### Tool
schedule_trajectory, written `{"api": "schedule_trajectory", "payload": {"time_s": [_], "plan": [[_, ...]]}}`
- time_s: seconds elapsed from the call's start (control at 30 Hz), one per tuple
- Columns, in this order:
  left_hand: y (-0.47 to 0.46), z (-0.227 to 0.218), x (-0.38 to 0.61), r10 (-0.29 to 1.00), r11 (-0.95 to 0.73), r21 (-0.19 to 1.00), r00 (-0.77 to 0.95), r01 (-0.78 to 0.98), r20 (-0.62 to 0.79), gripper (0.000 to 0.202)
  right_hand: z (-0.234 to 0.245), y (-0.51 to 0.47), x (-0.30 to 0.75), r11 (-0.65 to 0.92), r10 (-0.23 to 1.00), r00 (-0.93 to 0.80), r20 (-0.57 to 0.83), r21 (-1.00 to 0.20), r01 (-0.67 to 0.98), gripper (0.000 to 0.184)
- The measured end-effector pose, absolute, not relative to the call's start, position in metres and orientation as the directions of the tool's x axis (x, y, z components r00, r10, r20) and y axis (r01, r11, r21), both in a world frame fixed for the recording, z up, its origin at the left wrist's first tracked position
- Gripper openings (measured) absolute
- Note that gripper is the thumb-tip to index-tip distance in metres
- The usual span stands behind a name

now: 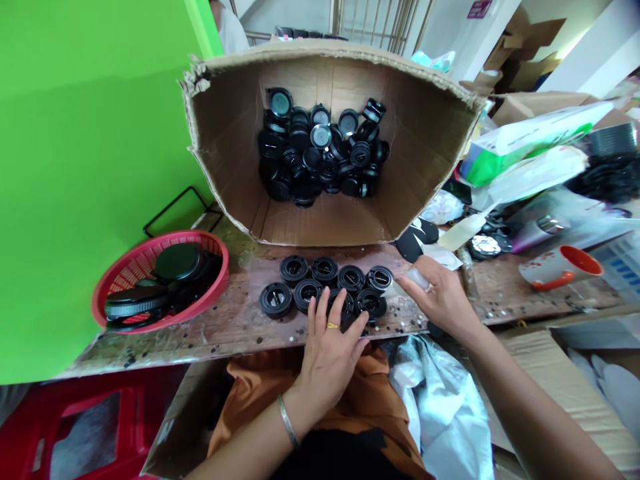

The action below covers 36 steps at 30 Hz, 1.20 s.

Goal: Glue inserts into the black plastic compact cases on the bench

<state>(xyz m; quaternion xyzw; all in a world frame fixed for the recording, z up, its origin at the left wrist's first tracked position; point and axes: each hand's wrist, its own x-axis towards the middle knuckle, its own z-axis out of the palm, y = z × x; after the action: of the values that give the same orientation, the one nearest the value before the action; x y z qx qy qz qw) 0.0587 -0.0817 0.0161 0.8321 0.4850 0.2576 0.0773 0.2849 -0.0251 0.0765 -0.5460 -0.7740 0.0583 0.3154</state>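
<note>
Two rows of black round ring-shaped parts (276,300) lie on the wooden bench. My left hand (327,347) rests over the front row, fingers spread, its fingertips touching the rings and partly covering them. In my right hand (443,297) is a small translucent squeeze bottle (419,279), gripped between thumb and fingers. Its narrow tip points left, close to the rightmost black rings, such as the one in the back row (380,277). Whether the tip touches a ring I cannot tell.
Behind the rings a cardboard box (320,230) tilts open, holding many black round parts (313,159). A red basket (223,267) with larger black discs sits left, beside a green panel (100,133). Rightward are a second bottle (463,231), a mug (555,267) and clutter.
</note>
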Motion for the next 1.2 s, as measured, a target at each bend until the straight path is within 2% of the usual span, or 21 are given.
{"api": "schedule_trajectory", "payload": {"time_s": [0.1, 0.27, 0.33, 0.5, 0.97, 1.07, 1.2], "plan": [[-0.082, 0.016, 0.059, 0.847, -0.519, 0.38, 0.398, 0.766, 0.353, 0.036, 0.079, -0.033, 0.286, 0.418, 0.877, -0.231, 0.421, -0.432, 0.8, 0.028], [-0.083, 0.017, 0.059, 0.843, -0.526, 0.381, 0.405, 0.761, 0.355, 0.035, 0.083, -0.045, 0.282, 0.469, 0.869, -0.292, 0.4, -0.474, 0.745, 0.011], [-0.083, 0.017, 0.059, 0.842, -0.528, 0.383, 0.409, 0.758, 0.352, 0.036, 0.083, -0.049, 0.278, 0.454, 0.878, -0.284, 0.384, -0.485, 0.748, 0.012], [-0.079, 0.017, 0.051, 0.847, -0.509, 0.37, 0.376, 0.777, 0.375, 0.043, 0.078, -0.052, 0.266, 0.423, 0.888, -0.25, 0.385, -0.477, 0.77, 0.028], [-0.078, 0.01, 0.04, 0.851, -0.494, 0.373, 0.349, 0.785, 0.392, 0.036, 0.083, -0.05, 0.269, 0.419, 0.894, -0.269, 0.359, -0.453, 0.787, 0.022], [-0.079, 0.011, 0.042, 0.85, -0.5, 0.374, 0.36, 0.781, 0.385, 0.037, 0.085, -0.049, 0.276, 0.433, 0.879, -0.27, 0.394, -0.422, 0.796, 0.018], [-0.08, 0.012, 0.046, 0.848, -0.509, 0.363, 0.383, 0.781, 0.365, 0.039, 0.083, -0.043, 0.28, 0.41, 0.871, -0.248, 0.424, -0.351, 0.842, 0.027]]}}
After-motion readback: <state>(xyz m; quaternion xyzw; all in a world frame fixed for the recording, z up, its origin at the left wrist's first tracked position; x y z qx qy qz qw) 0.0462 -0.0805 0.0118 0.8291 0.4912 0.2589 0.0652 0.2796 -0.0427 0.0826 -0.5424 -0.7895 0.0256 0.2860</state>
